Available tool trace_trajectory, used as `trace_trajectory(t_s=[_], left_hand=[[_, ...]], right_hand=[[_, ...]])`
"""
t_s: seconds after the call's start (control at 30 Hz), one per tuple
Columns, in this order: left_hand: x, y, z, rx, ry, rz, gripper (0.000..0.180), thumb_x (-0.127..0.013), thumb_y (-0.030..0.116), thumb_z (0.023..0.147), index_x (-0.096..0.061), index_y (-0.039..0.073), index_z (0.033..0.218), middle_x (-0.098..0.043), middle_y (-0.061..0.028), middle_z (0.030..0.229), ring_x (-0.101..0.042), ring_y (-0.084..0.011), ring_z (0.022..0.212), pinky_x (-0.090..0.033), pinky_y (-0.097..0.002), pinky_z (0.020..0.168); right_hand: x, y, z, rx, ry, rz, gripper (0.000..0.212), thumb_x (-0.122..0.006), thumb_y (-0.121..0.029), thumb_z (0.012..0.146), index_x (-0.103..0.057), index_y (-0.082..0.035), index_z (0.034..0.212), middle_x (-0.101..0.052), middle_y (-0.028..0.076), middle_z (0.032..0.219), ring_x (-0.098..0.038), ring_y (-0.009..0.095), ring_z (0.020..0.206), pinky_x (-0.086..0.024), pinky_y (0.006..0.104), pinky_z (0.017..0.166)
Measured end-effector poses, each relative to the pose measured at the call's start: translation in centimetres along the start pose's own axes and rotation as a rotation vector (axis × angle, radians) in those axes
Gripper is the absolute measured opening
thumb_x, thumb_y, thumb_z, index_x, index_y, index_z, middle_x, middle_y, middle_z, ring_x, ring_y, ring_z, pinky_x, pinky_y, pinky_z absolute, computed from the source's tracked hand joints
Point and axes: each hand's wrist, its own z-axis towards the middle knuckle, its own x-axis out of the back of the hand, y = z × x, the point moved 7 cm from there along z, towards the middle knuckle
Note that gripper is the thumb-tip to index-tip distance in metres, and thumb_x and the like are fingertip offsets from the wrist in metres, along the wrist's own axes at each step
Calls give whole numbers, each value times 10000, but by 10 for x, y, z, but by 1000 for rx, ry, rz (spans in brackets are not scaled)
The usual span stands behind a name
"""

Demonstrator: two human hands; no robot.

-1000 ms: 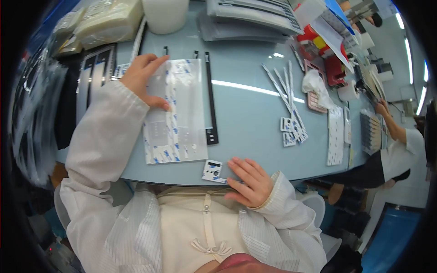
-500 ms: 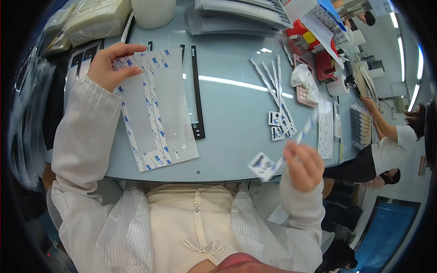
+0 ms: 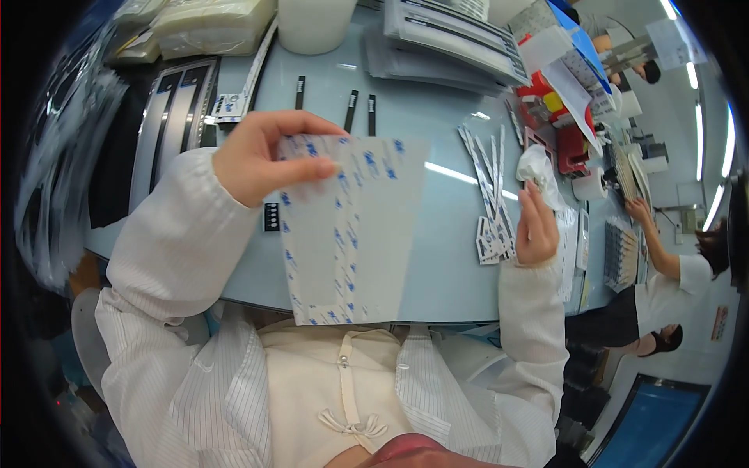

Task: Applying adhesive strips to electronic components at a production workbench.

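Note:
My left hand pinches a pale backing sheet by its top left corner, thumb in front. White adhesive strips with blue print run along the sheet. The sheet is lifted and hides parts of black strips on the table behind it. My right hand is beside a fanned pile of white strips with square ends, fingers stretched upward and close together. No strip shows in the right hand, though its palm side is partly hidden.
A stack of clear-wrapped panels lies at the back, beside a white tub. Plastic-wrapped bundles and a sleeve with dark-edged panels are at left. Crumpled tissue and a red holder stand right. Another person works farther right.
My left hand has lifted the sheet and brought it nearer and rightward in view. My right hand has moved up to the pile, and the strip it held is no longer seen in it.

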Motion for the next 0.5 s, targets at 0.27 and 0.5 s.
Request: trace_trajectory(t_s=[0.27,0.5], left_hand=[[-40,17,-8,-83,-61,98,280,-704,89,878,-668,12,1145,-725,-148,1020,-719,-213,885,-589,-317,767],[-41,19,-14,-45,8,66,477,-732,51,843,-593,75,1299,-671,-63,954,-665,-160,901,-551,-299,802]], right_hand=[[15,-100,86,-213,-52,797,430,-733,-62,845,-601,43,1241,-671,157,1196,-675,235,1017,-517,324,886],[-50,-124,100,-658,-433,1360,224,-712,-195,923,-664,-9,1039,-684,30,885,-652,101,833,-502,214,754]])
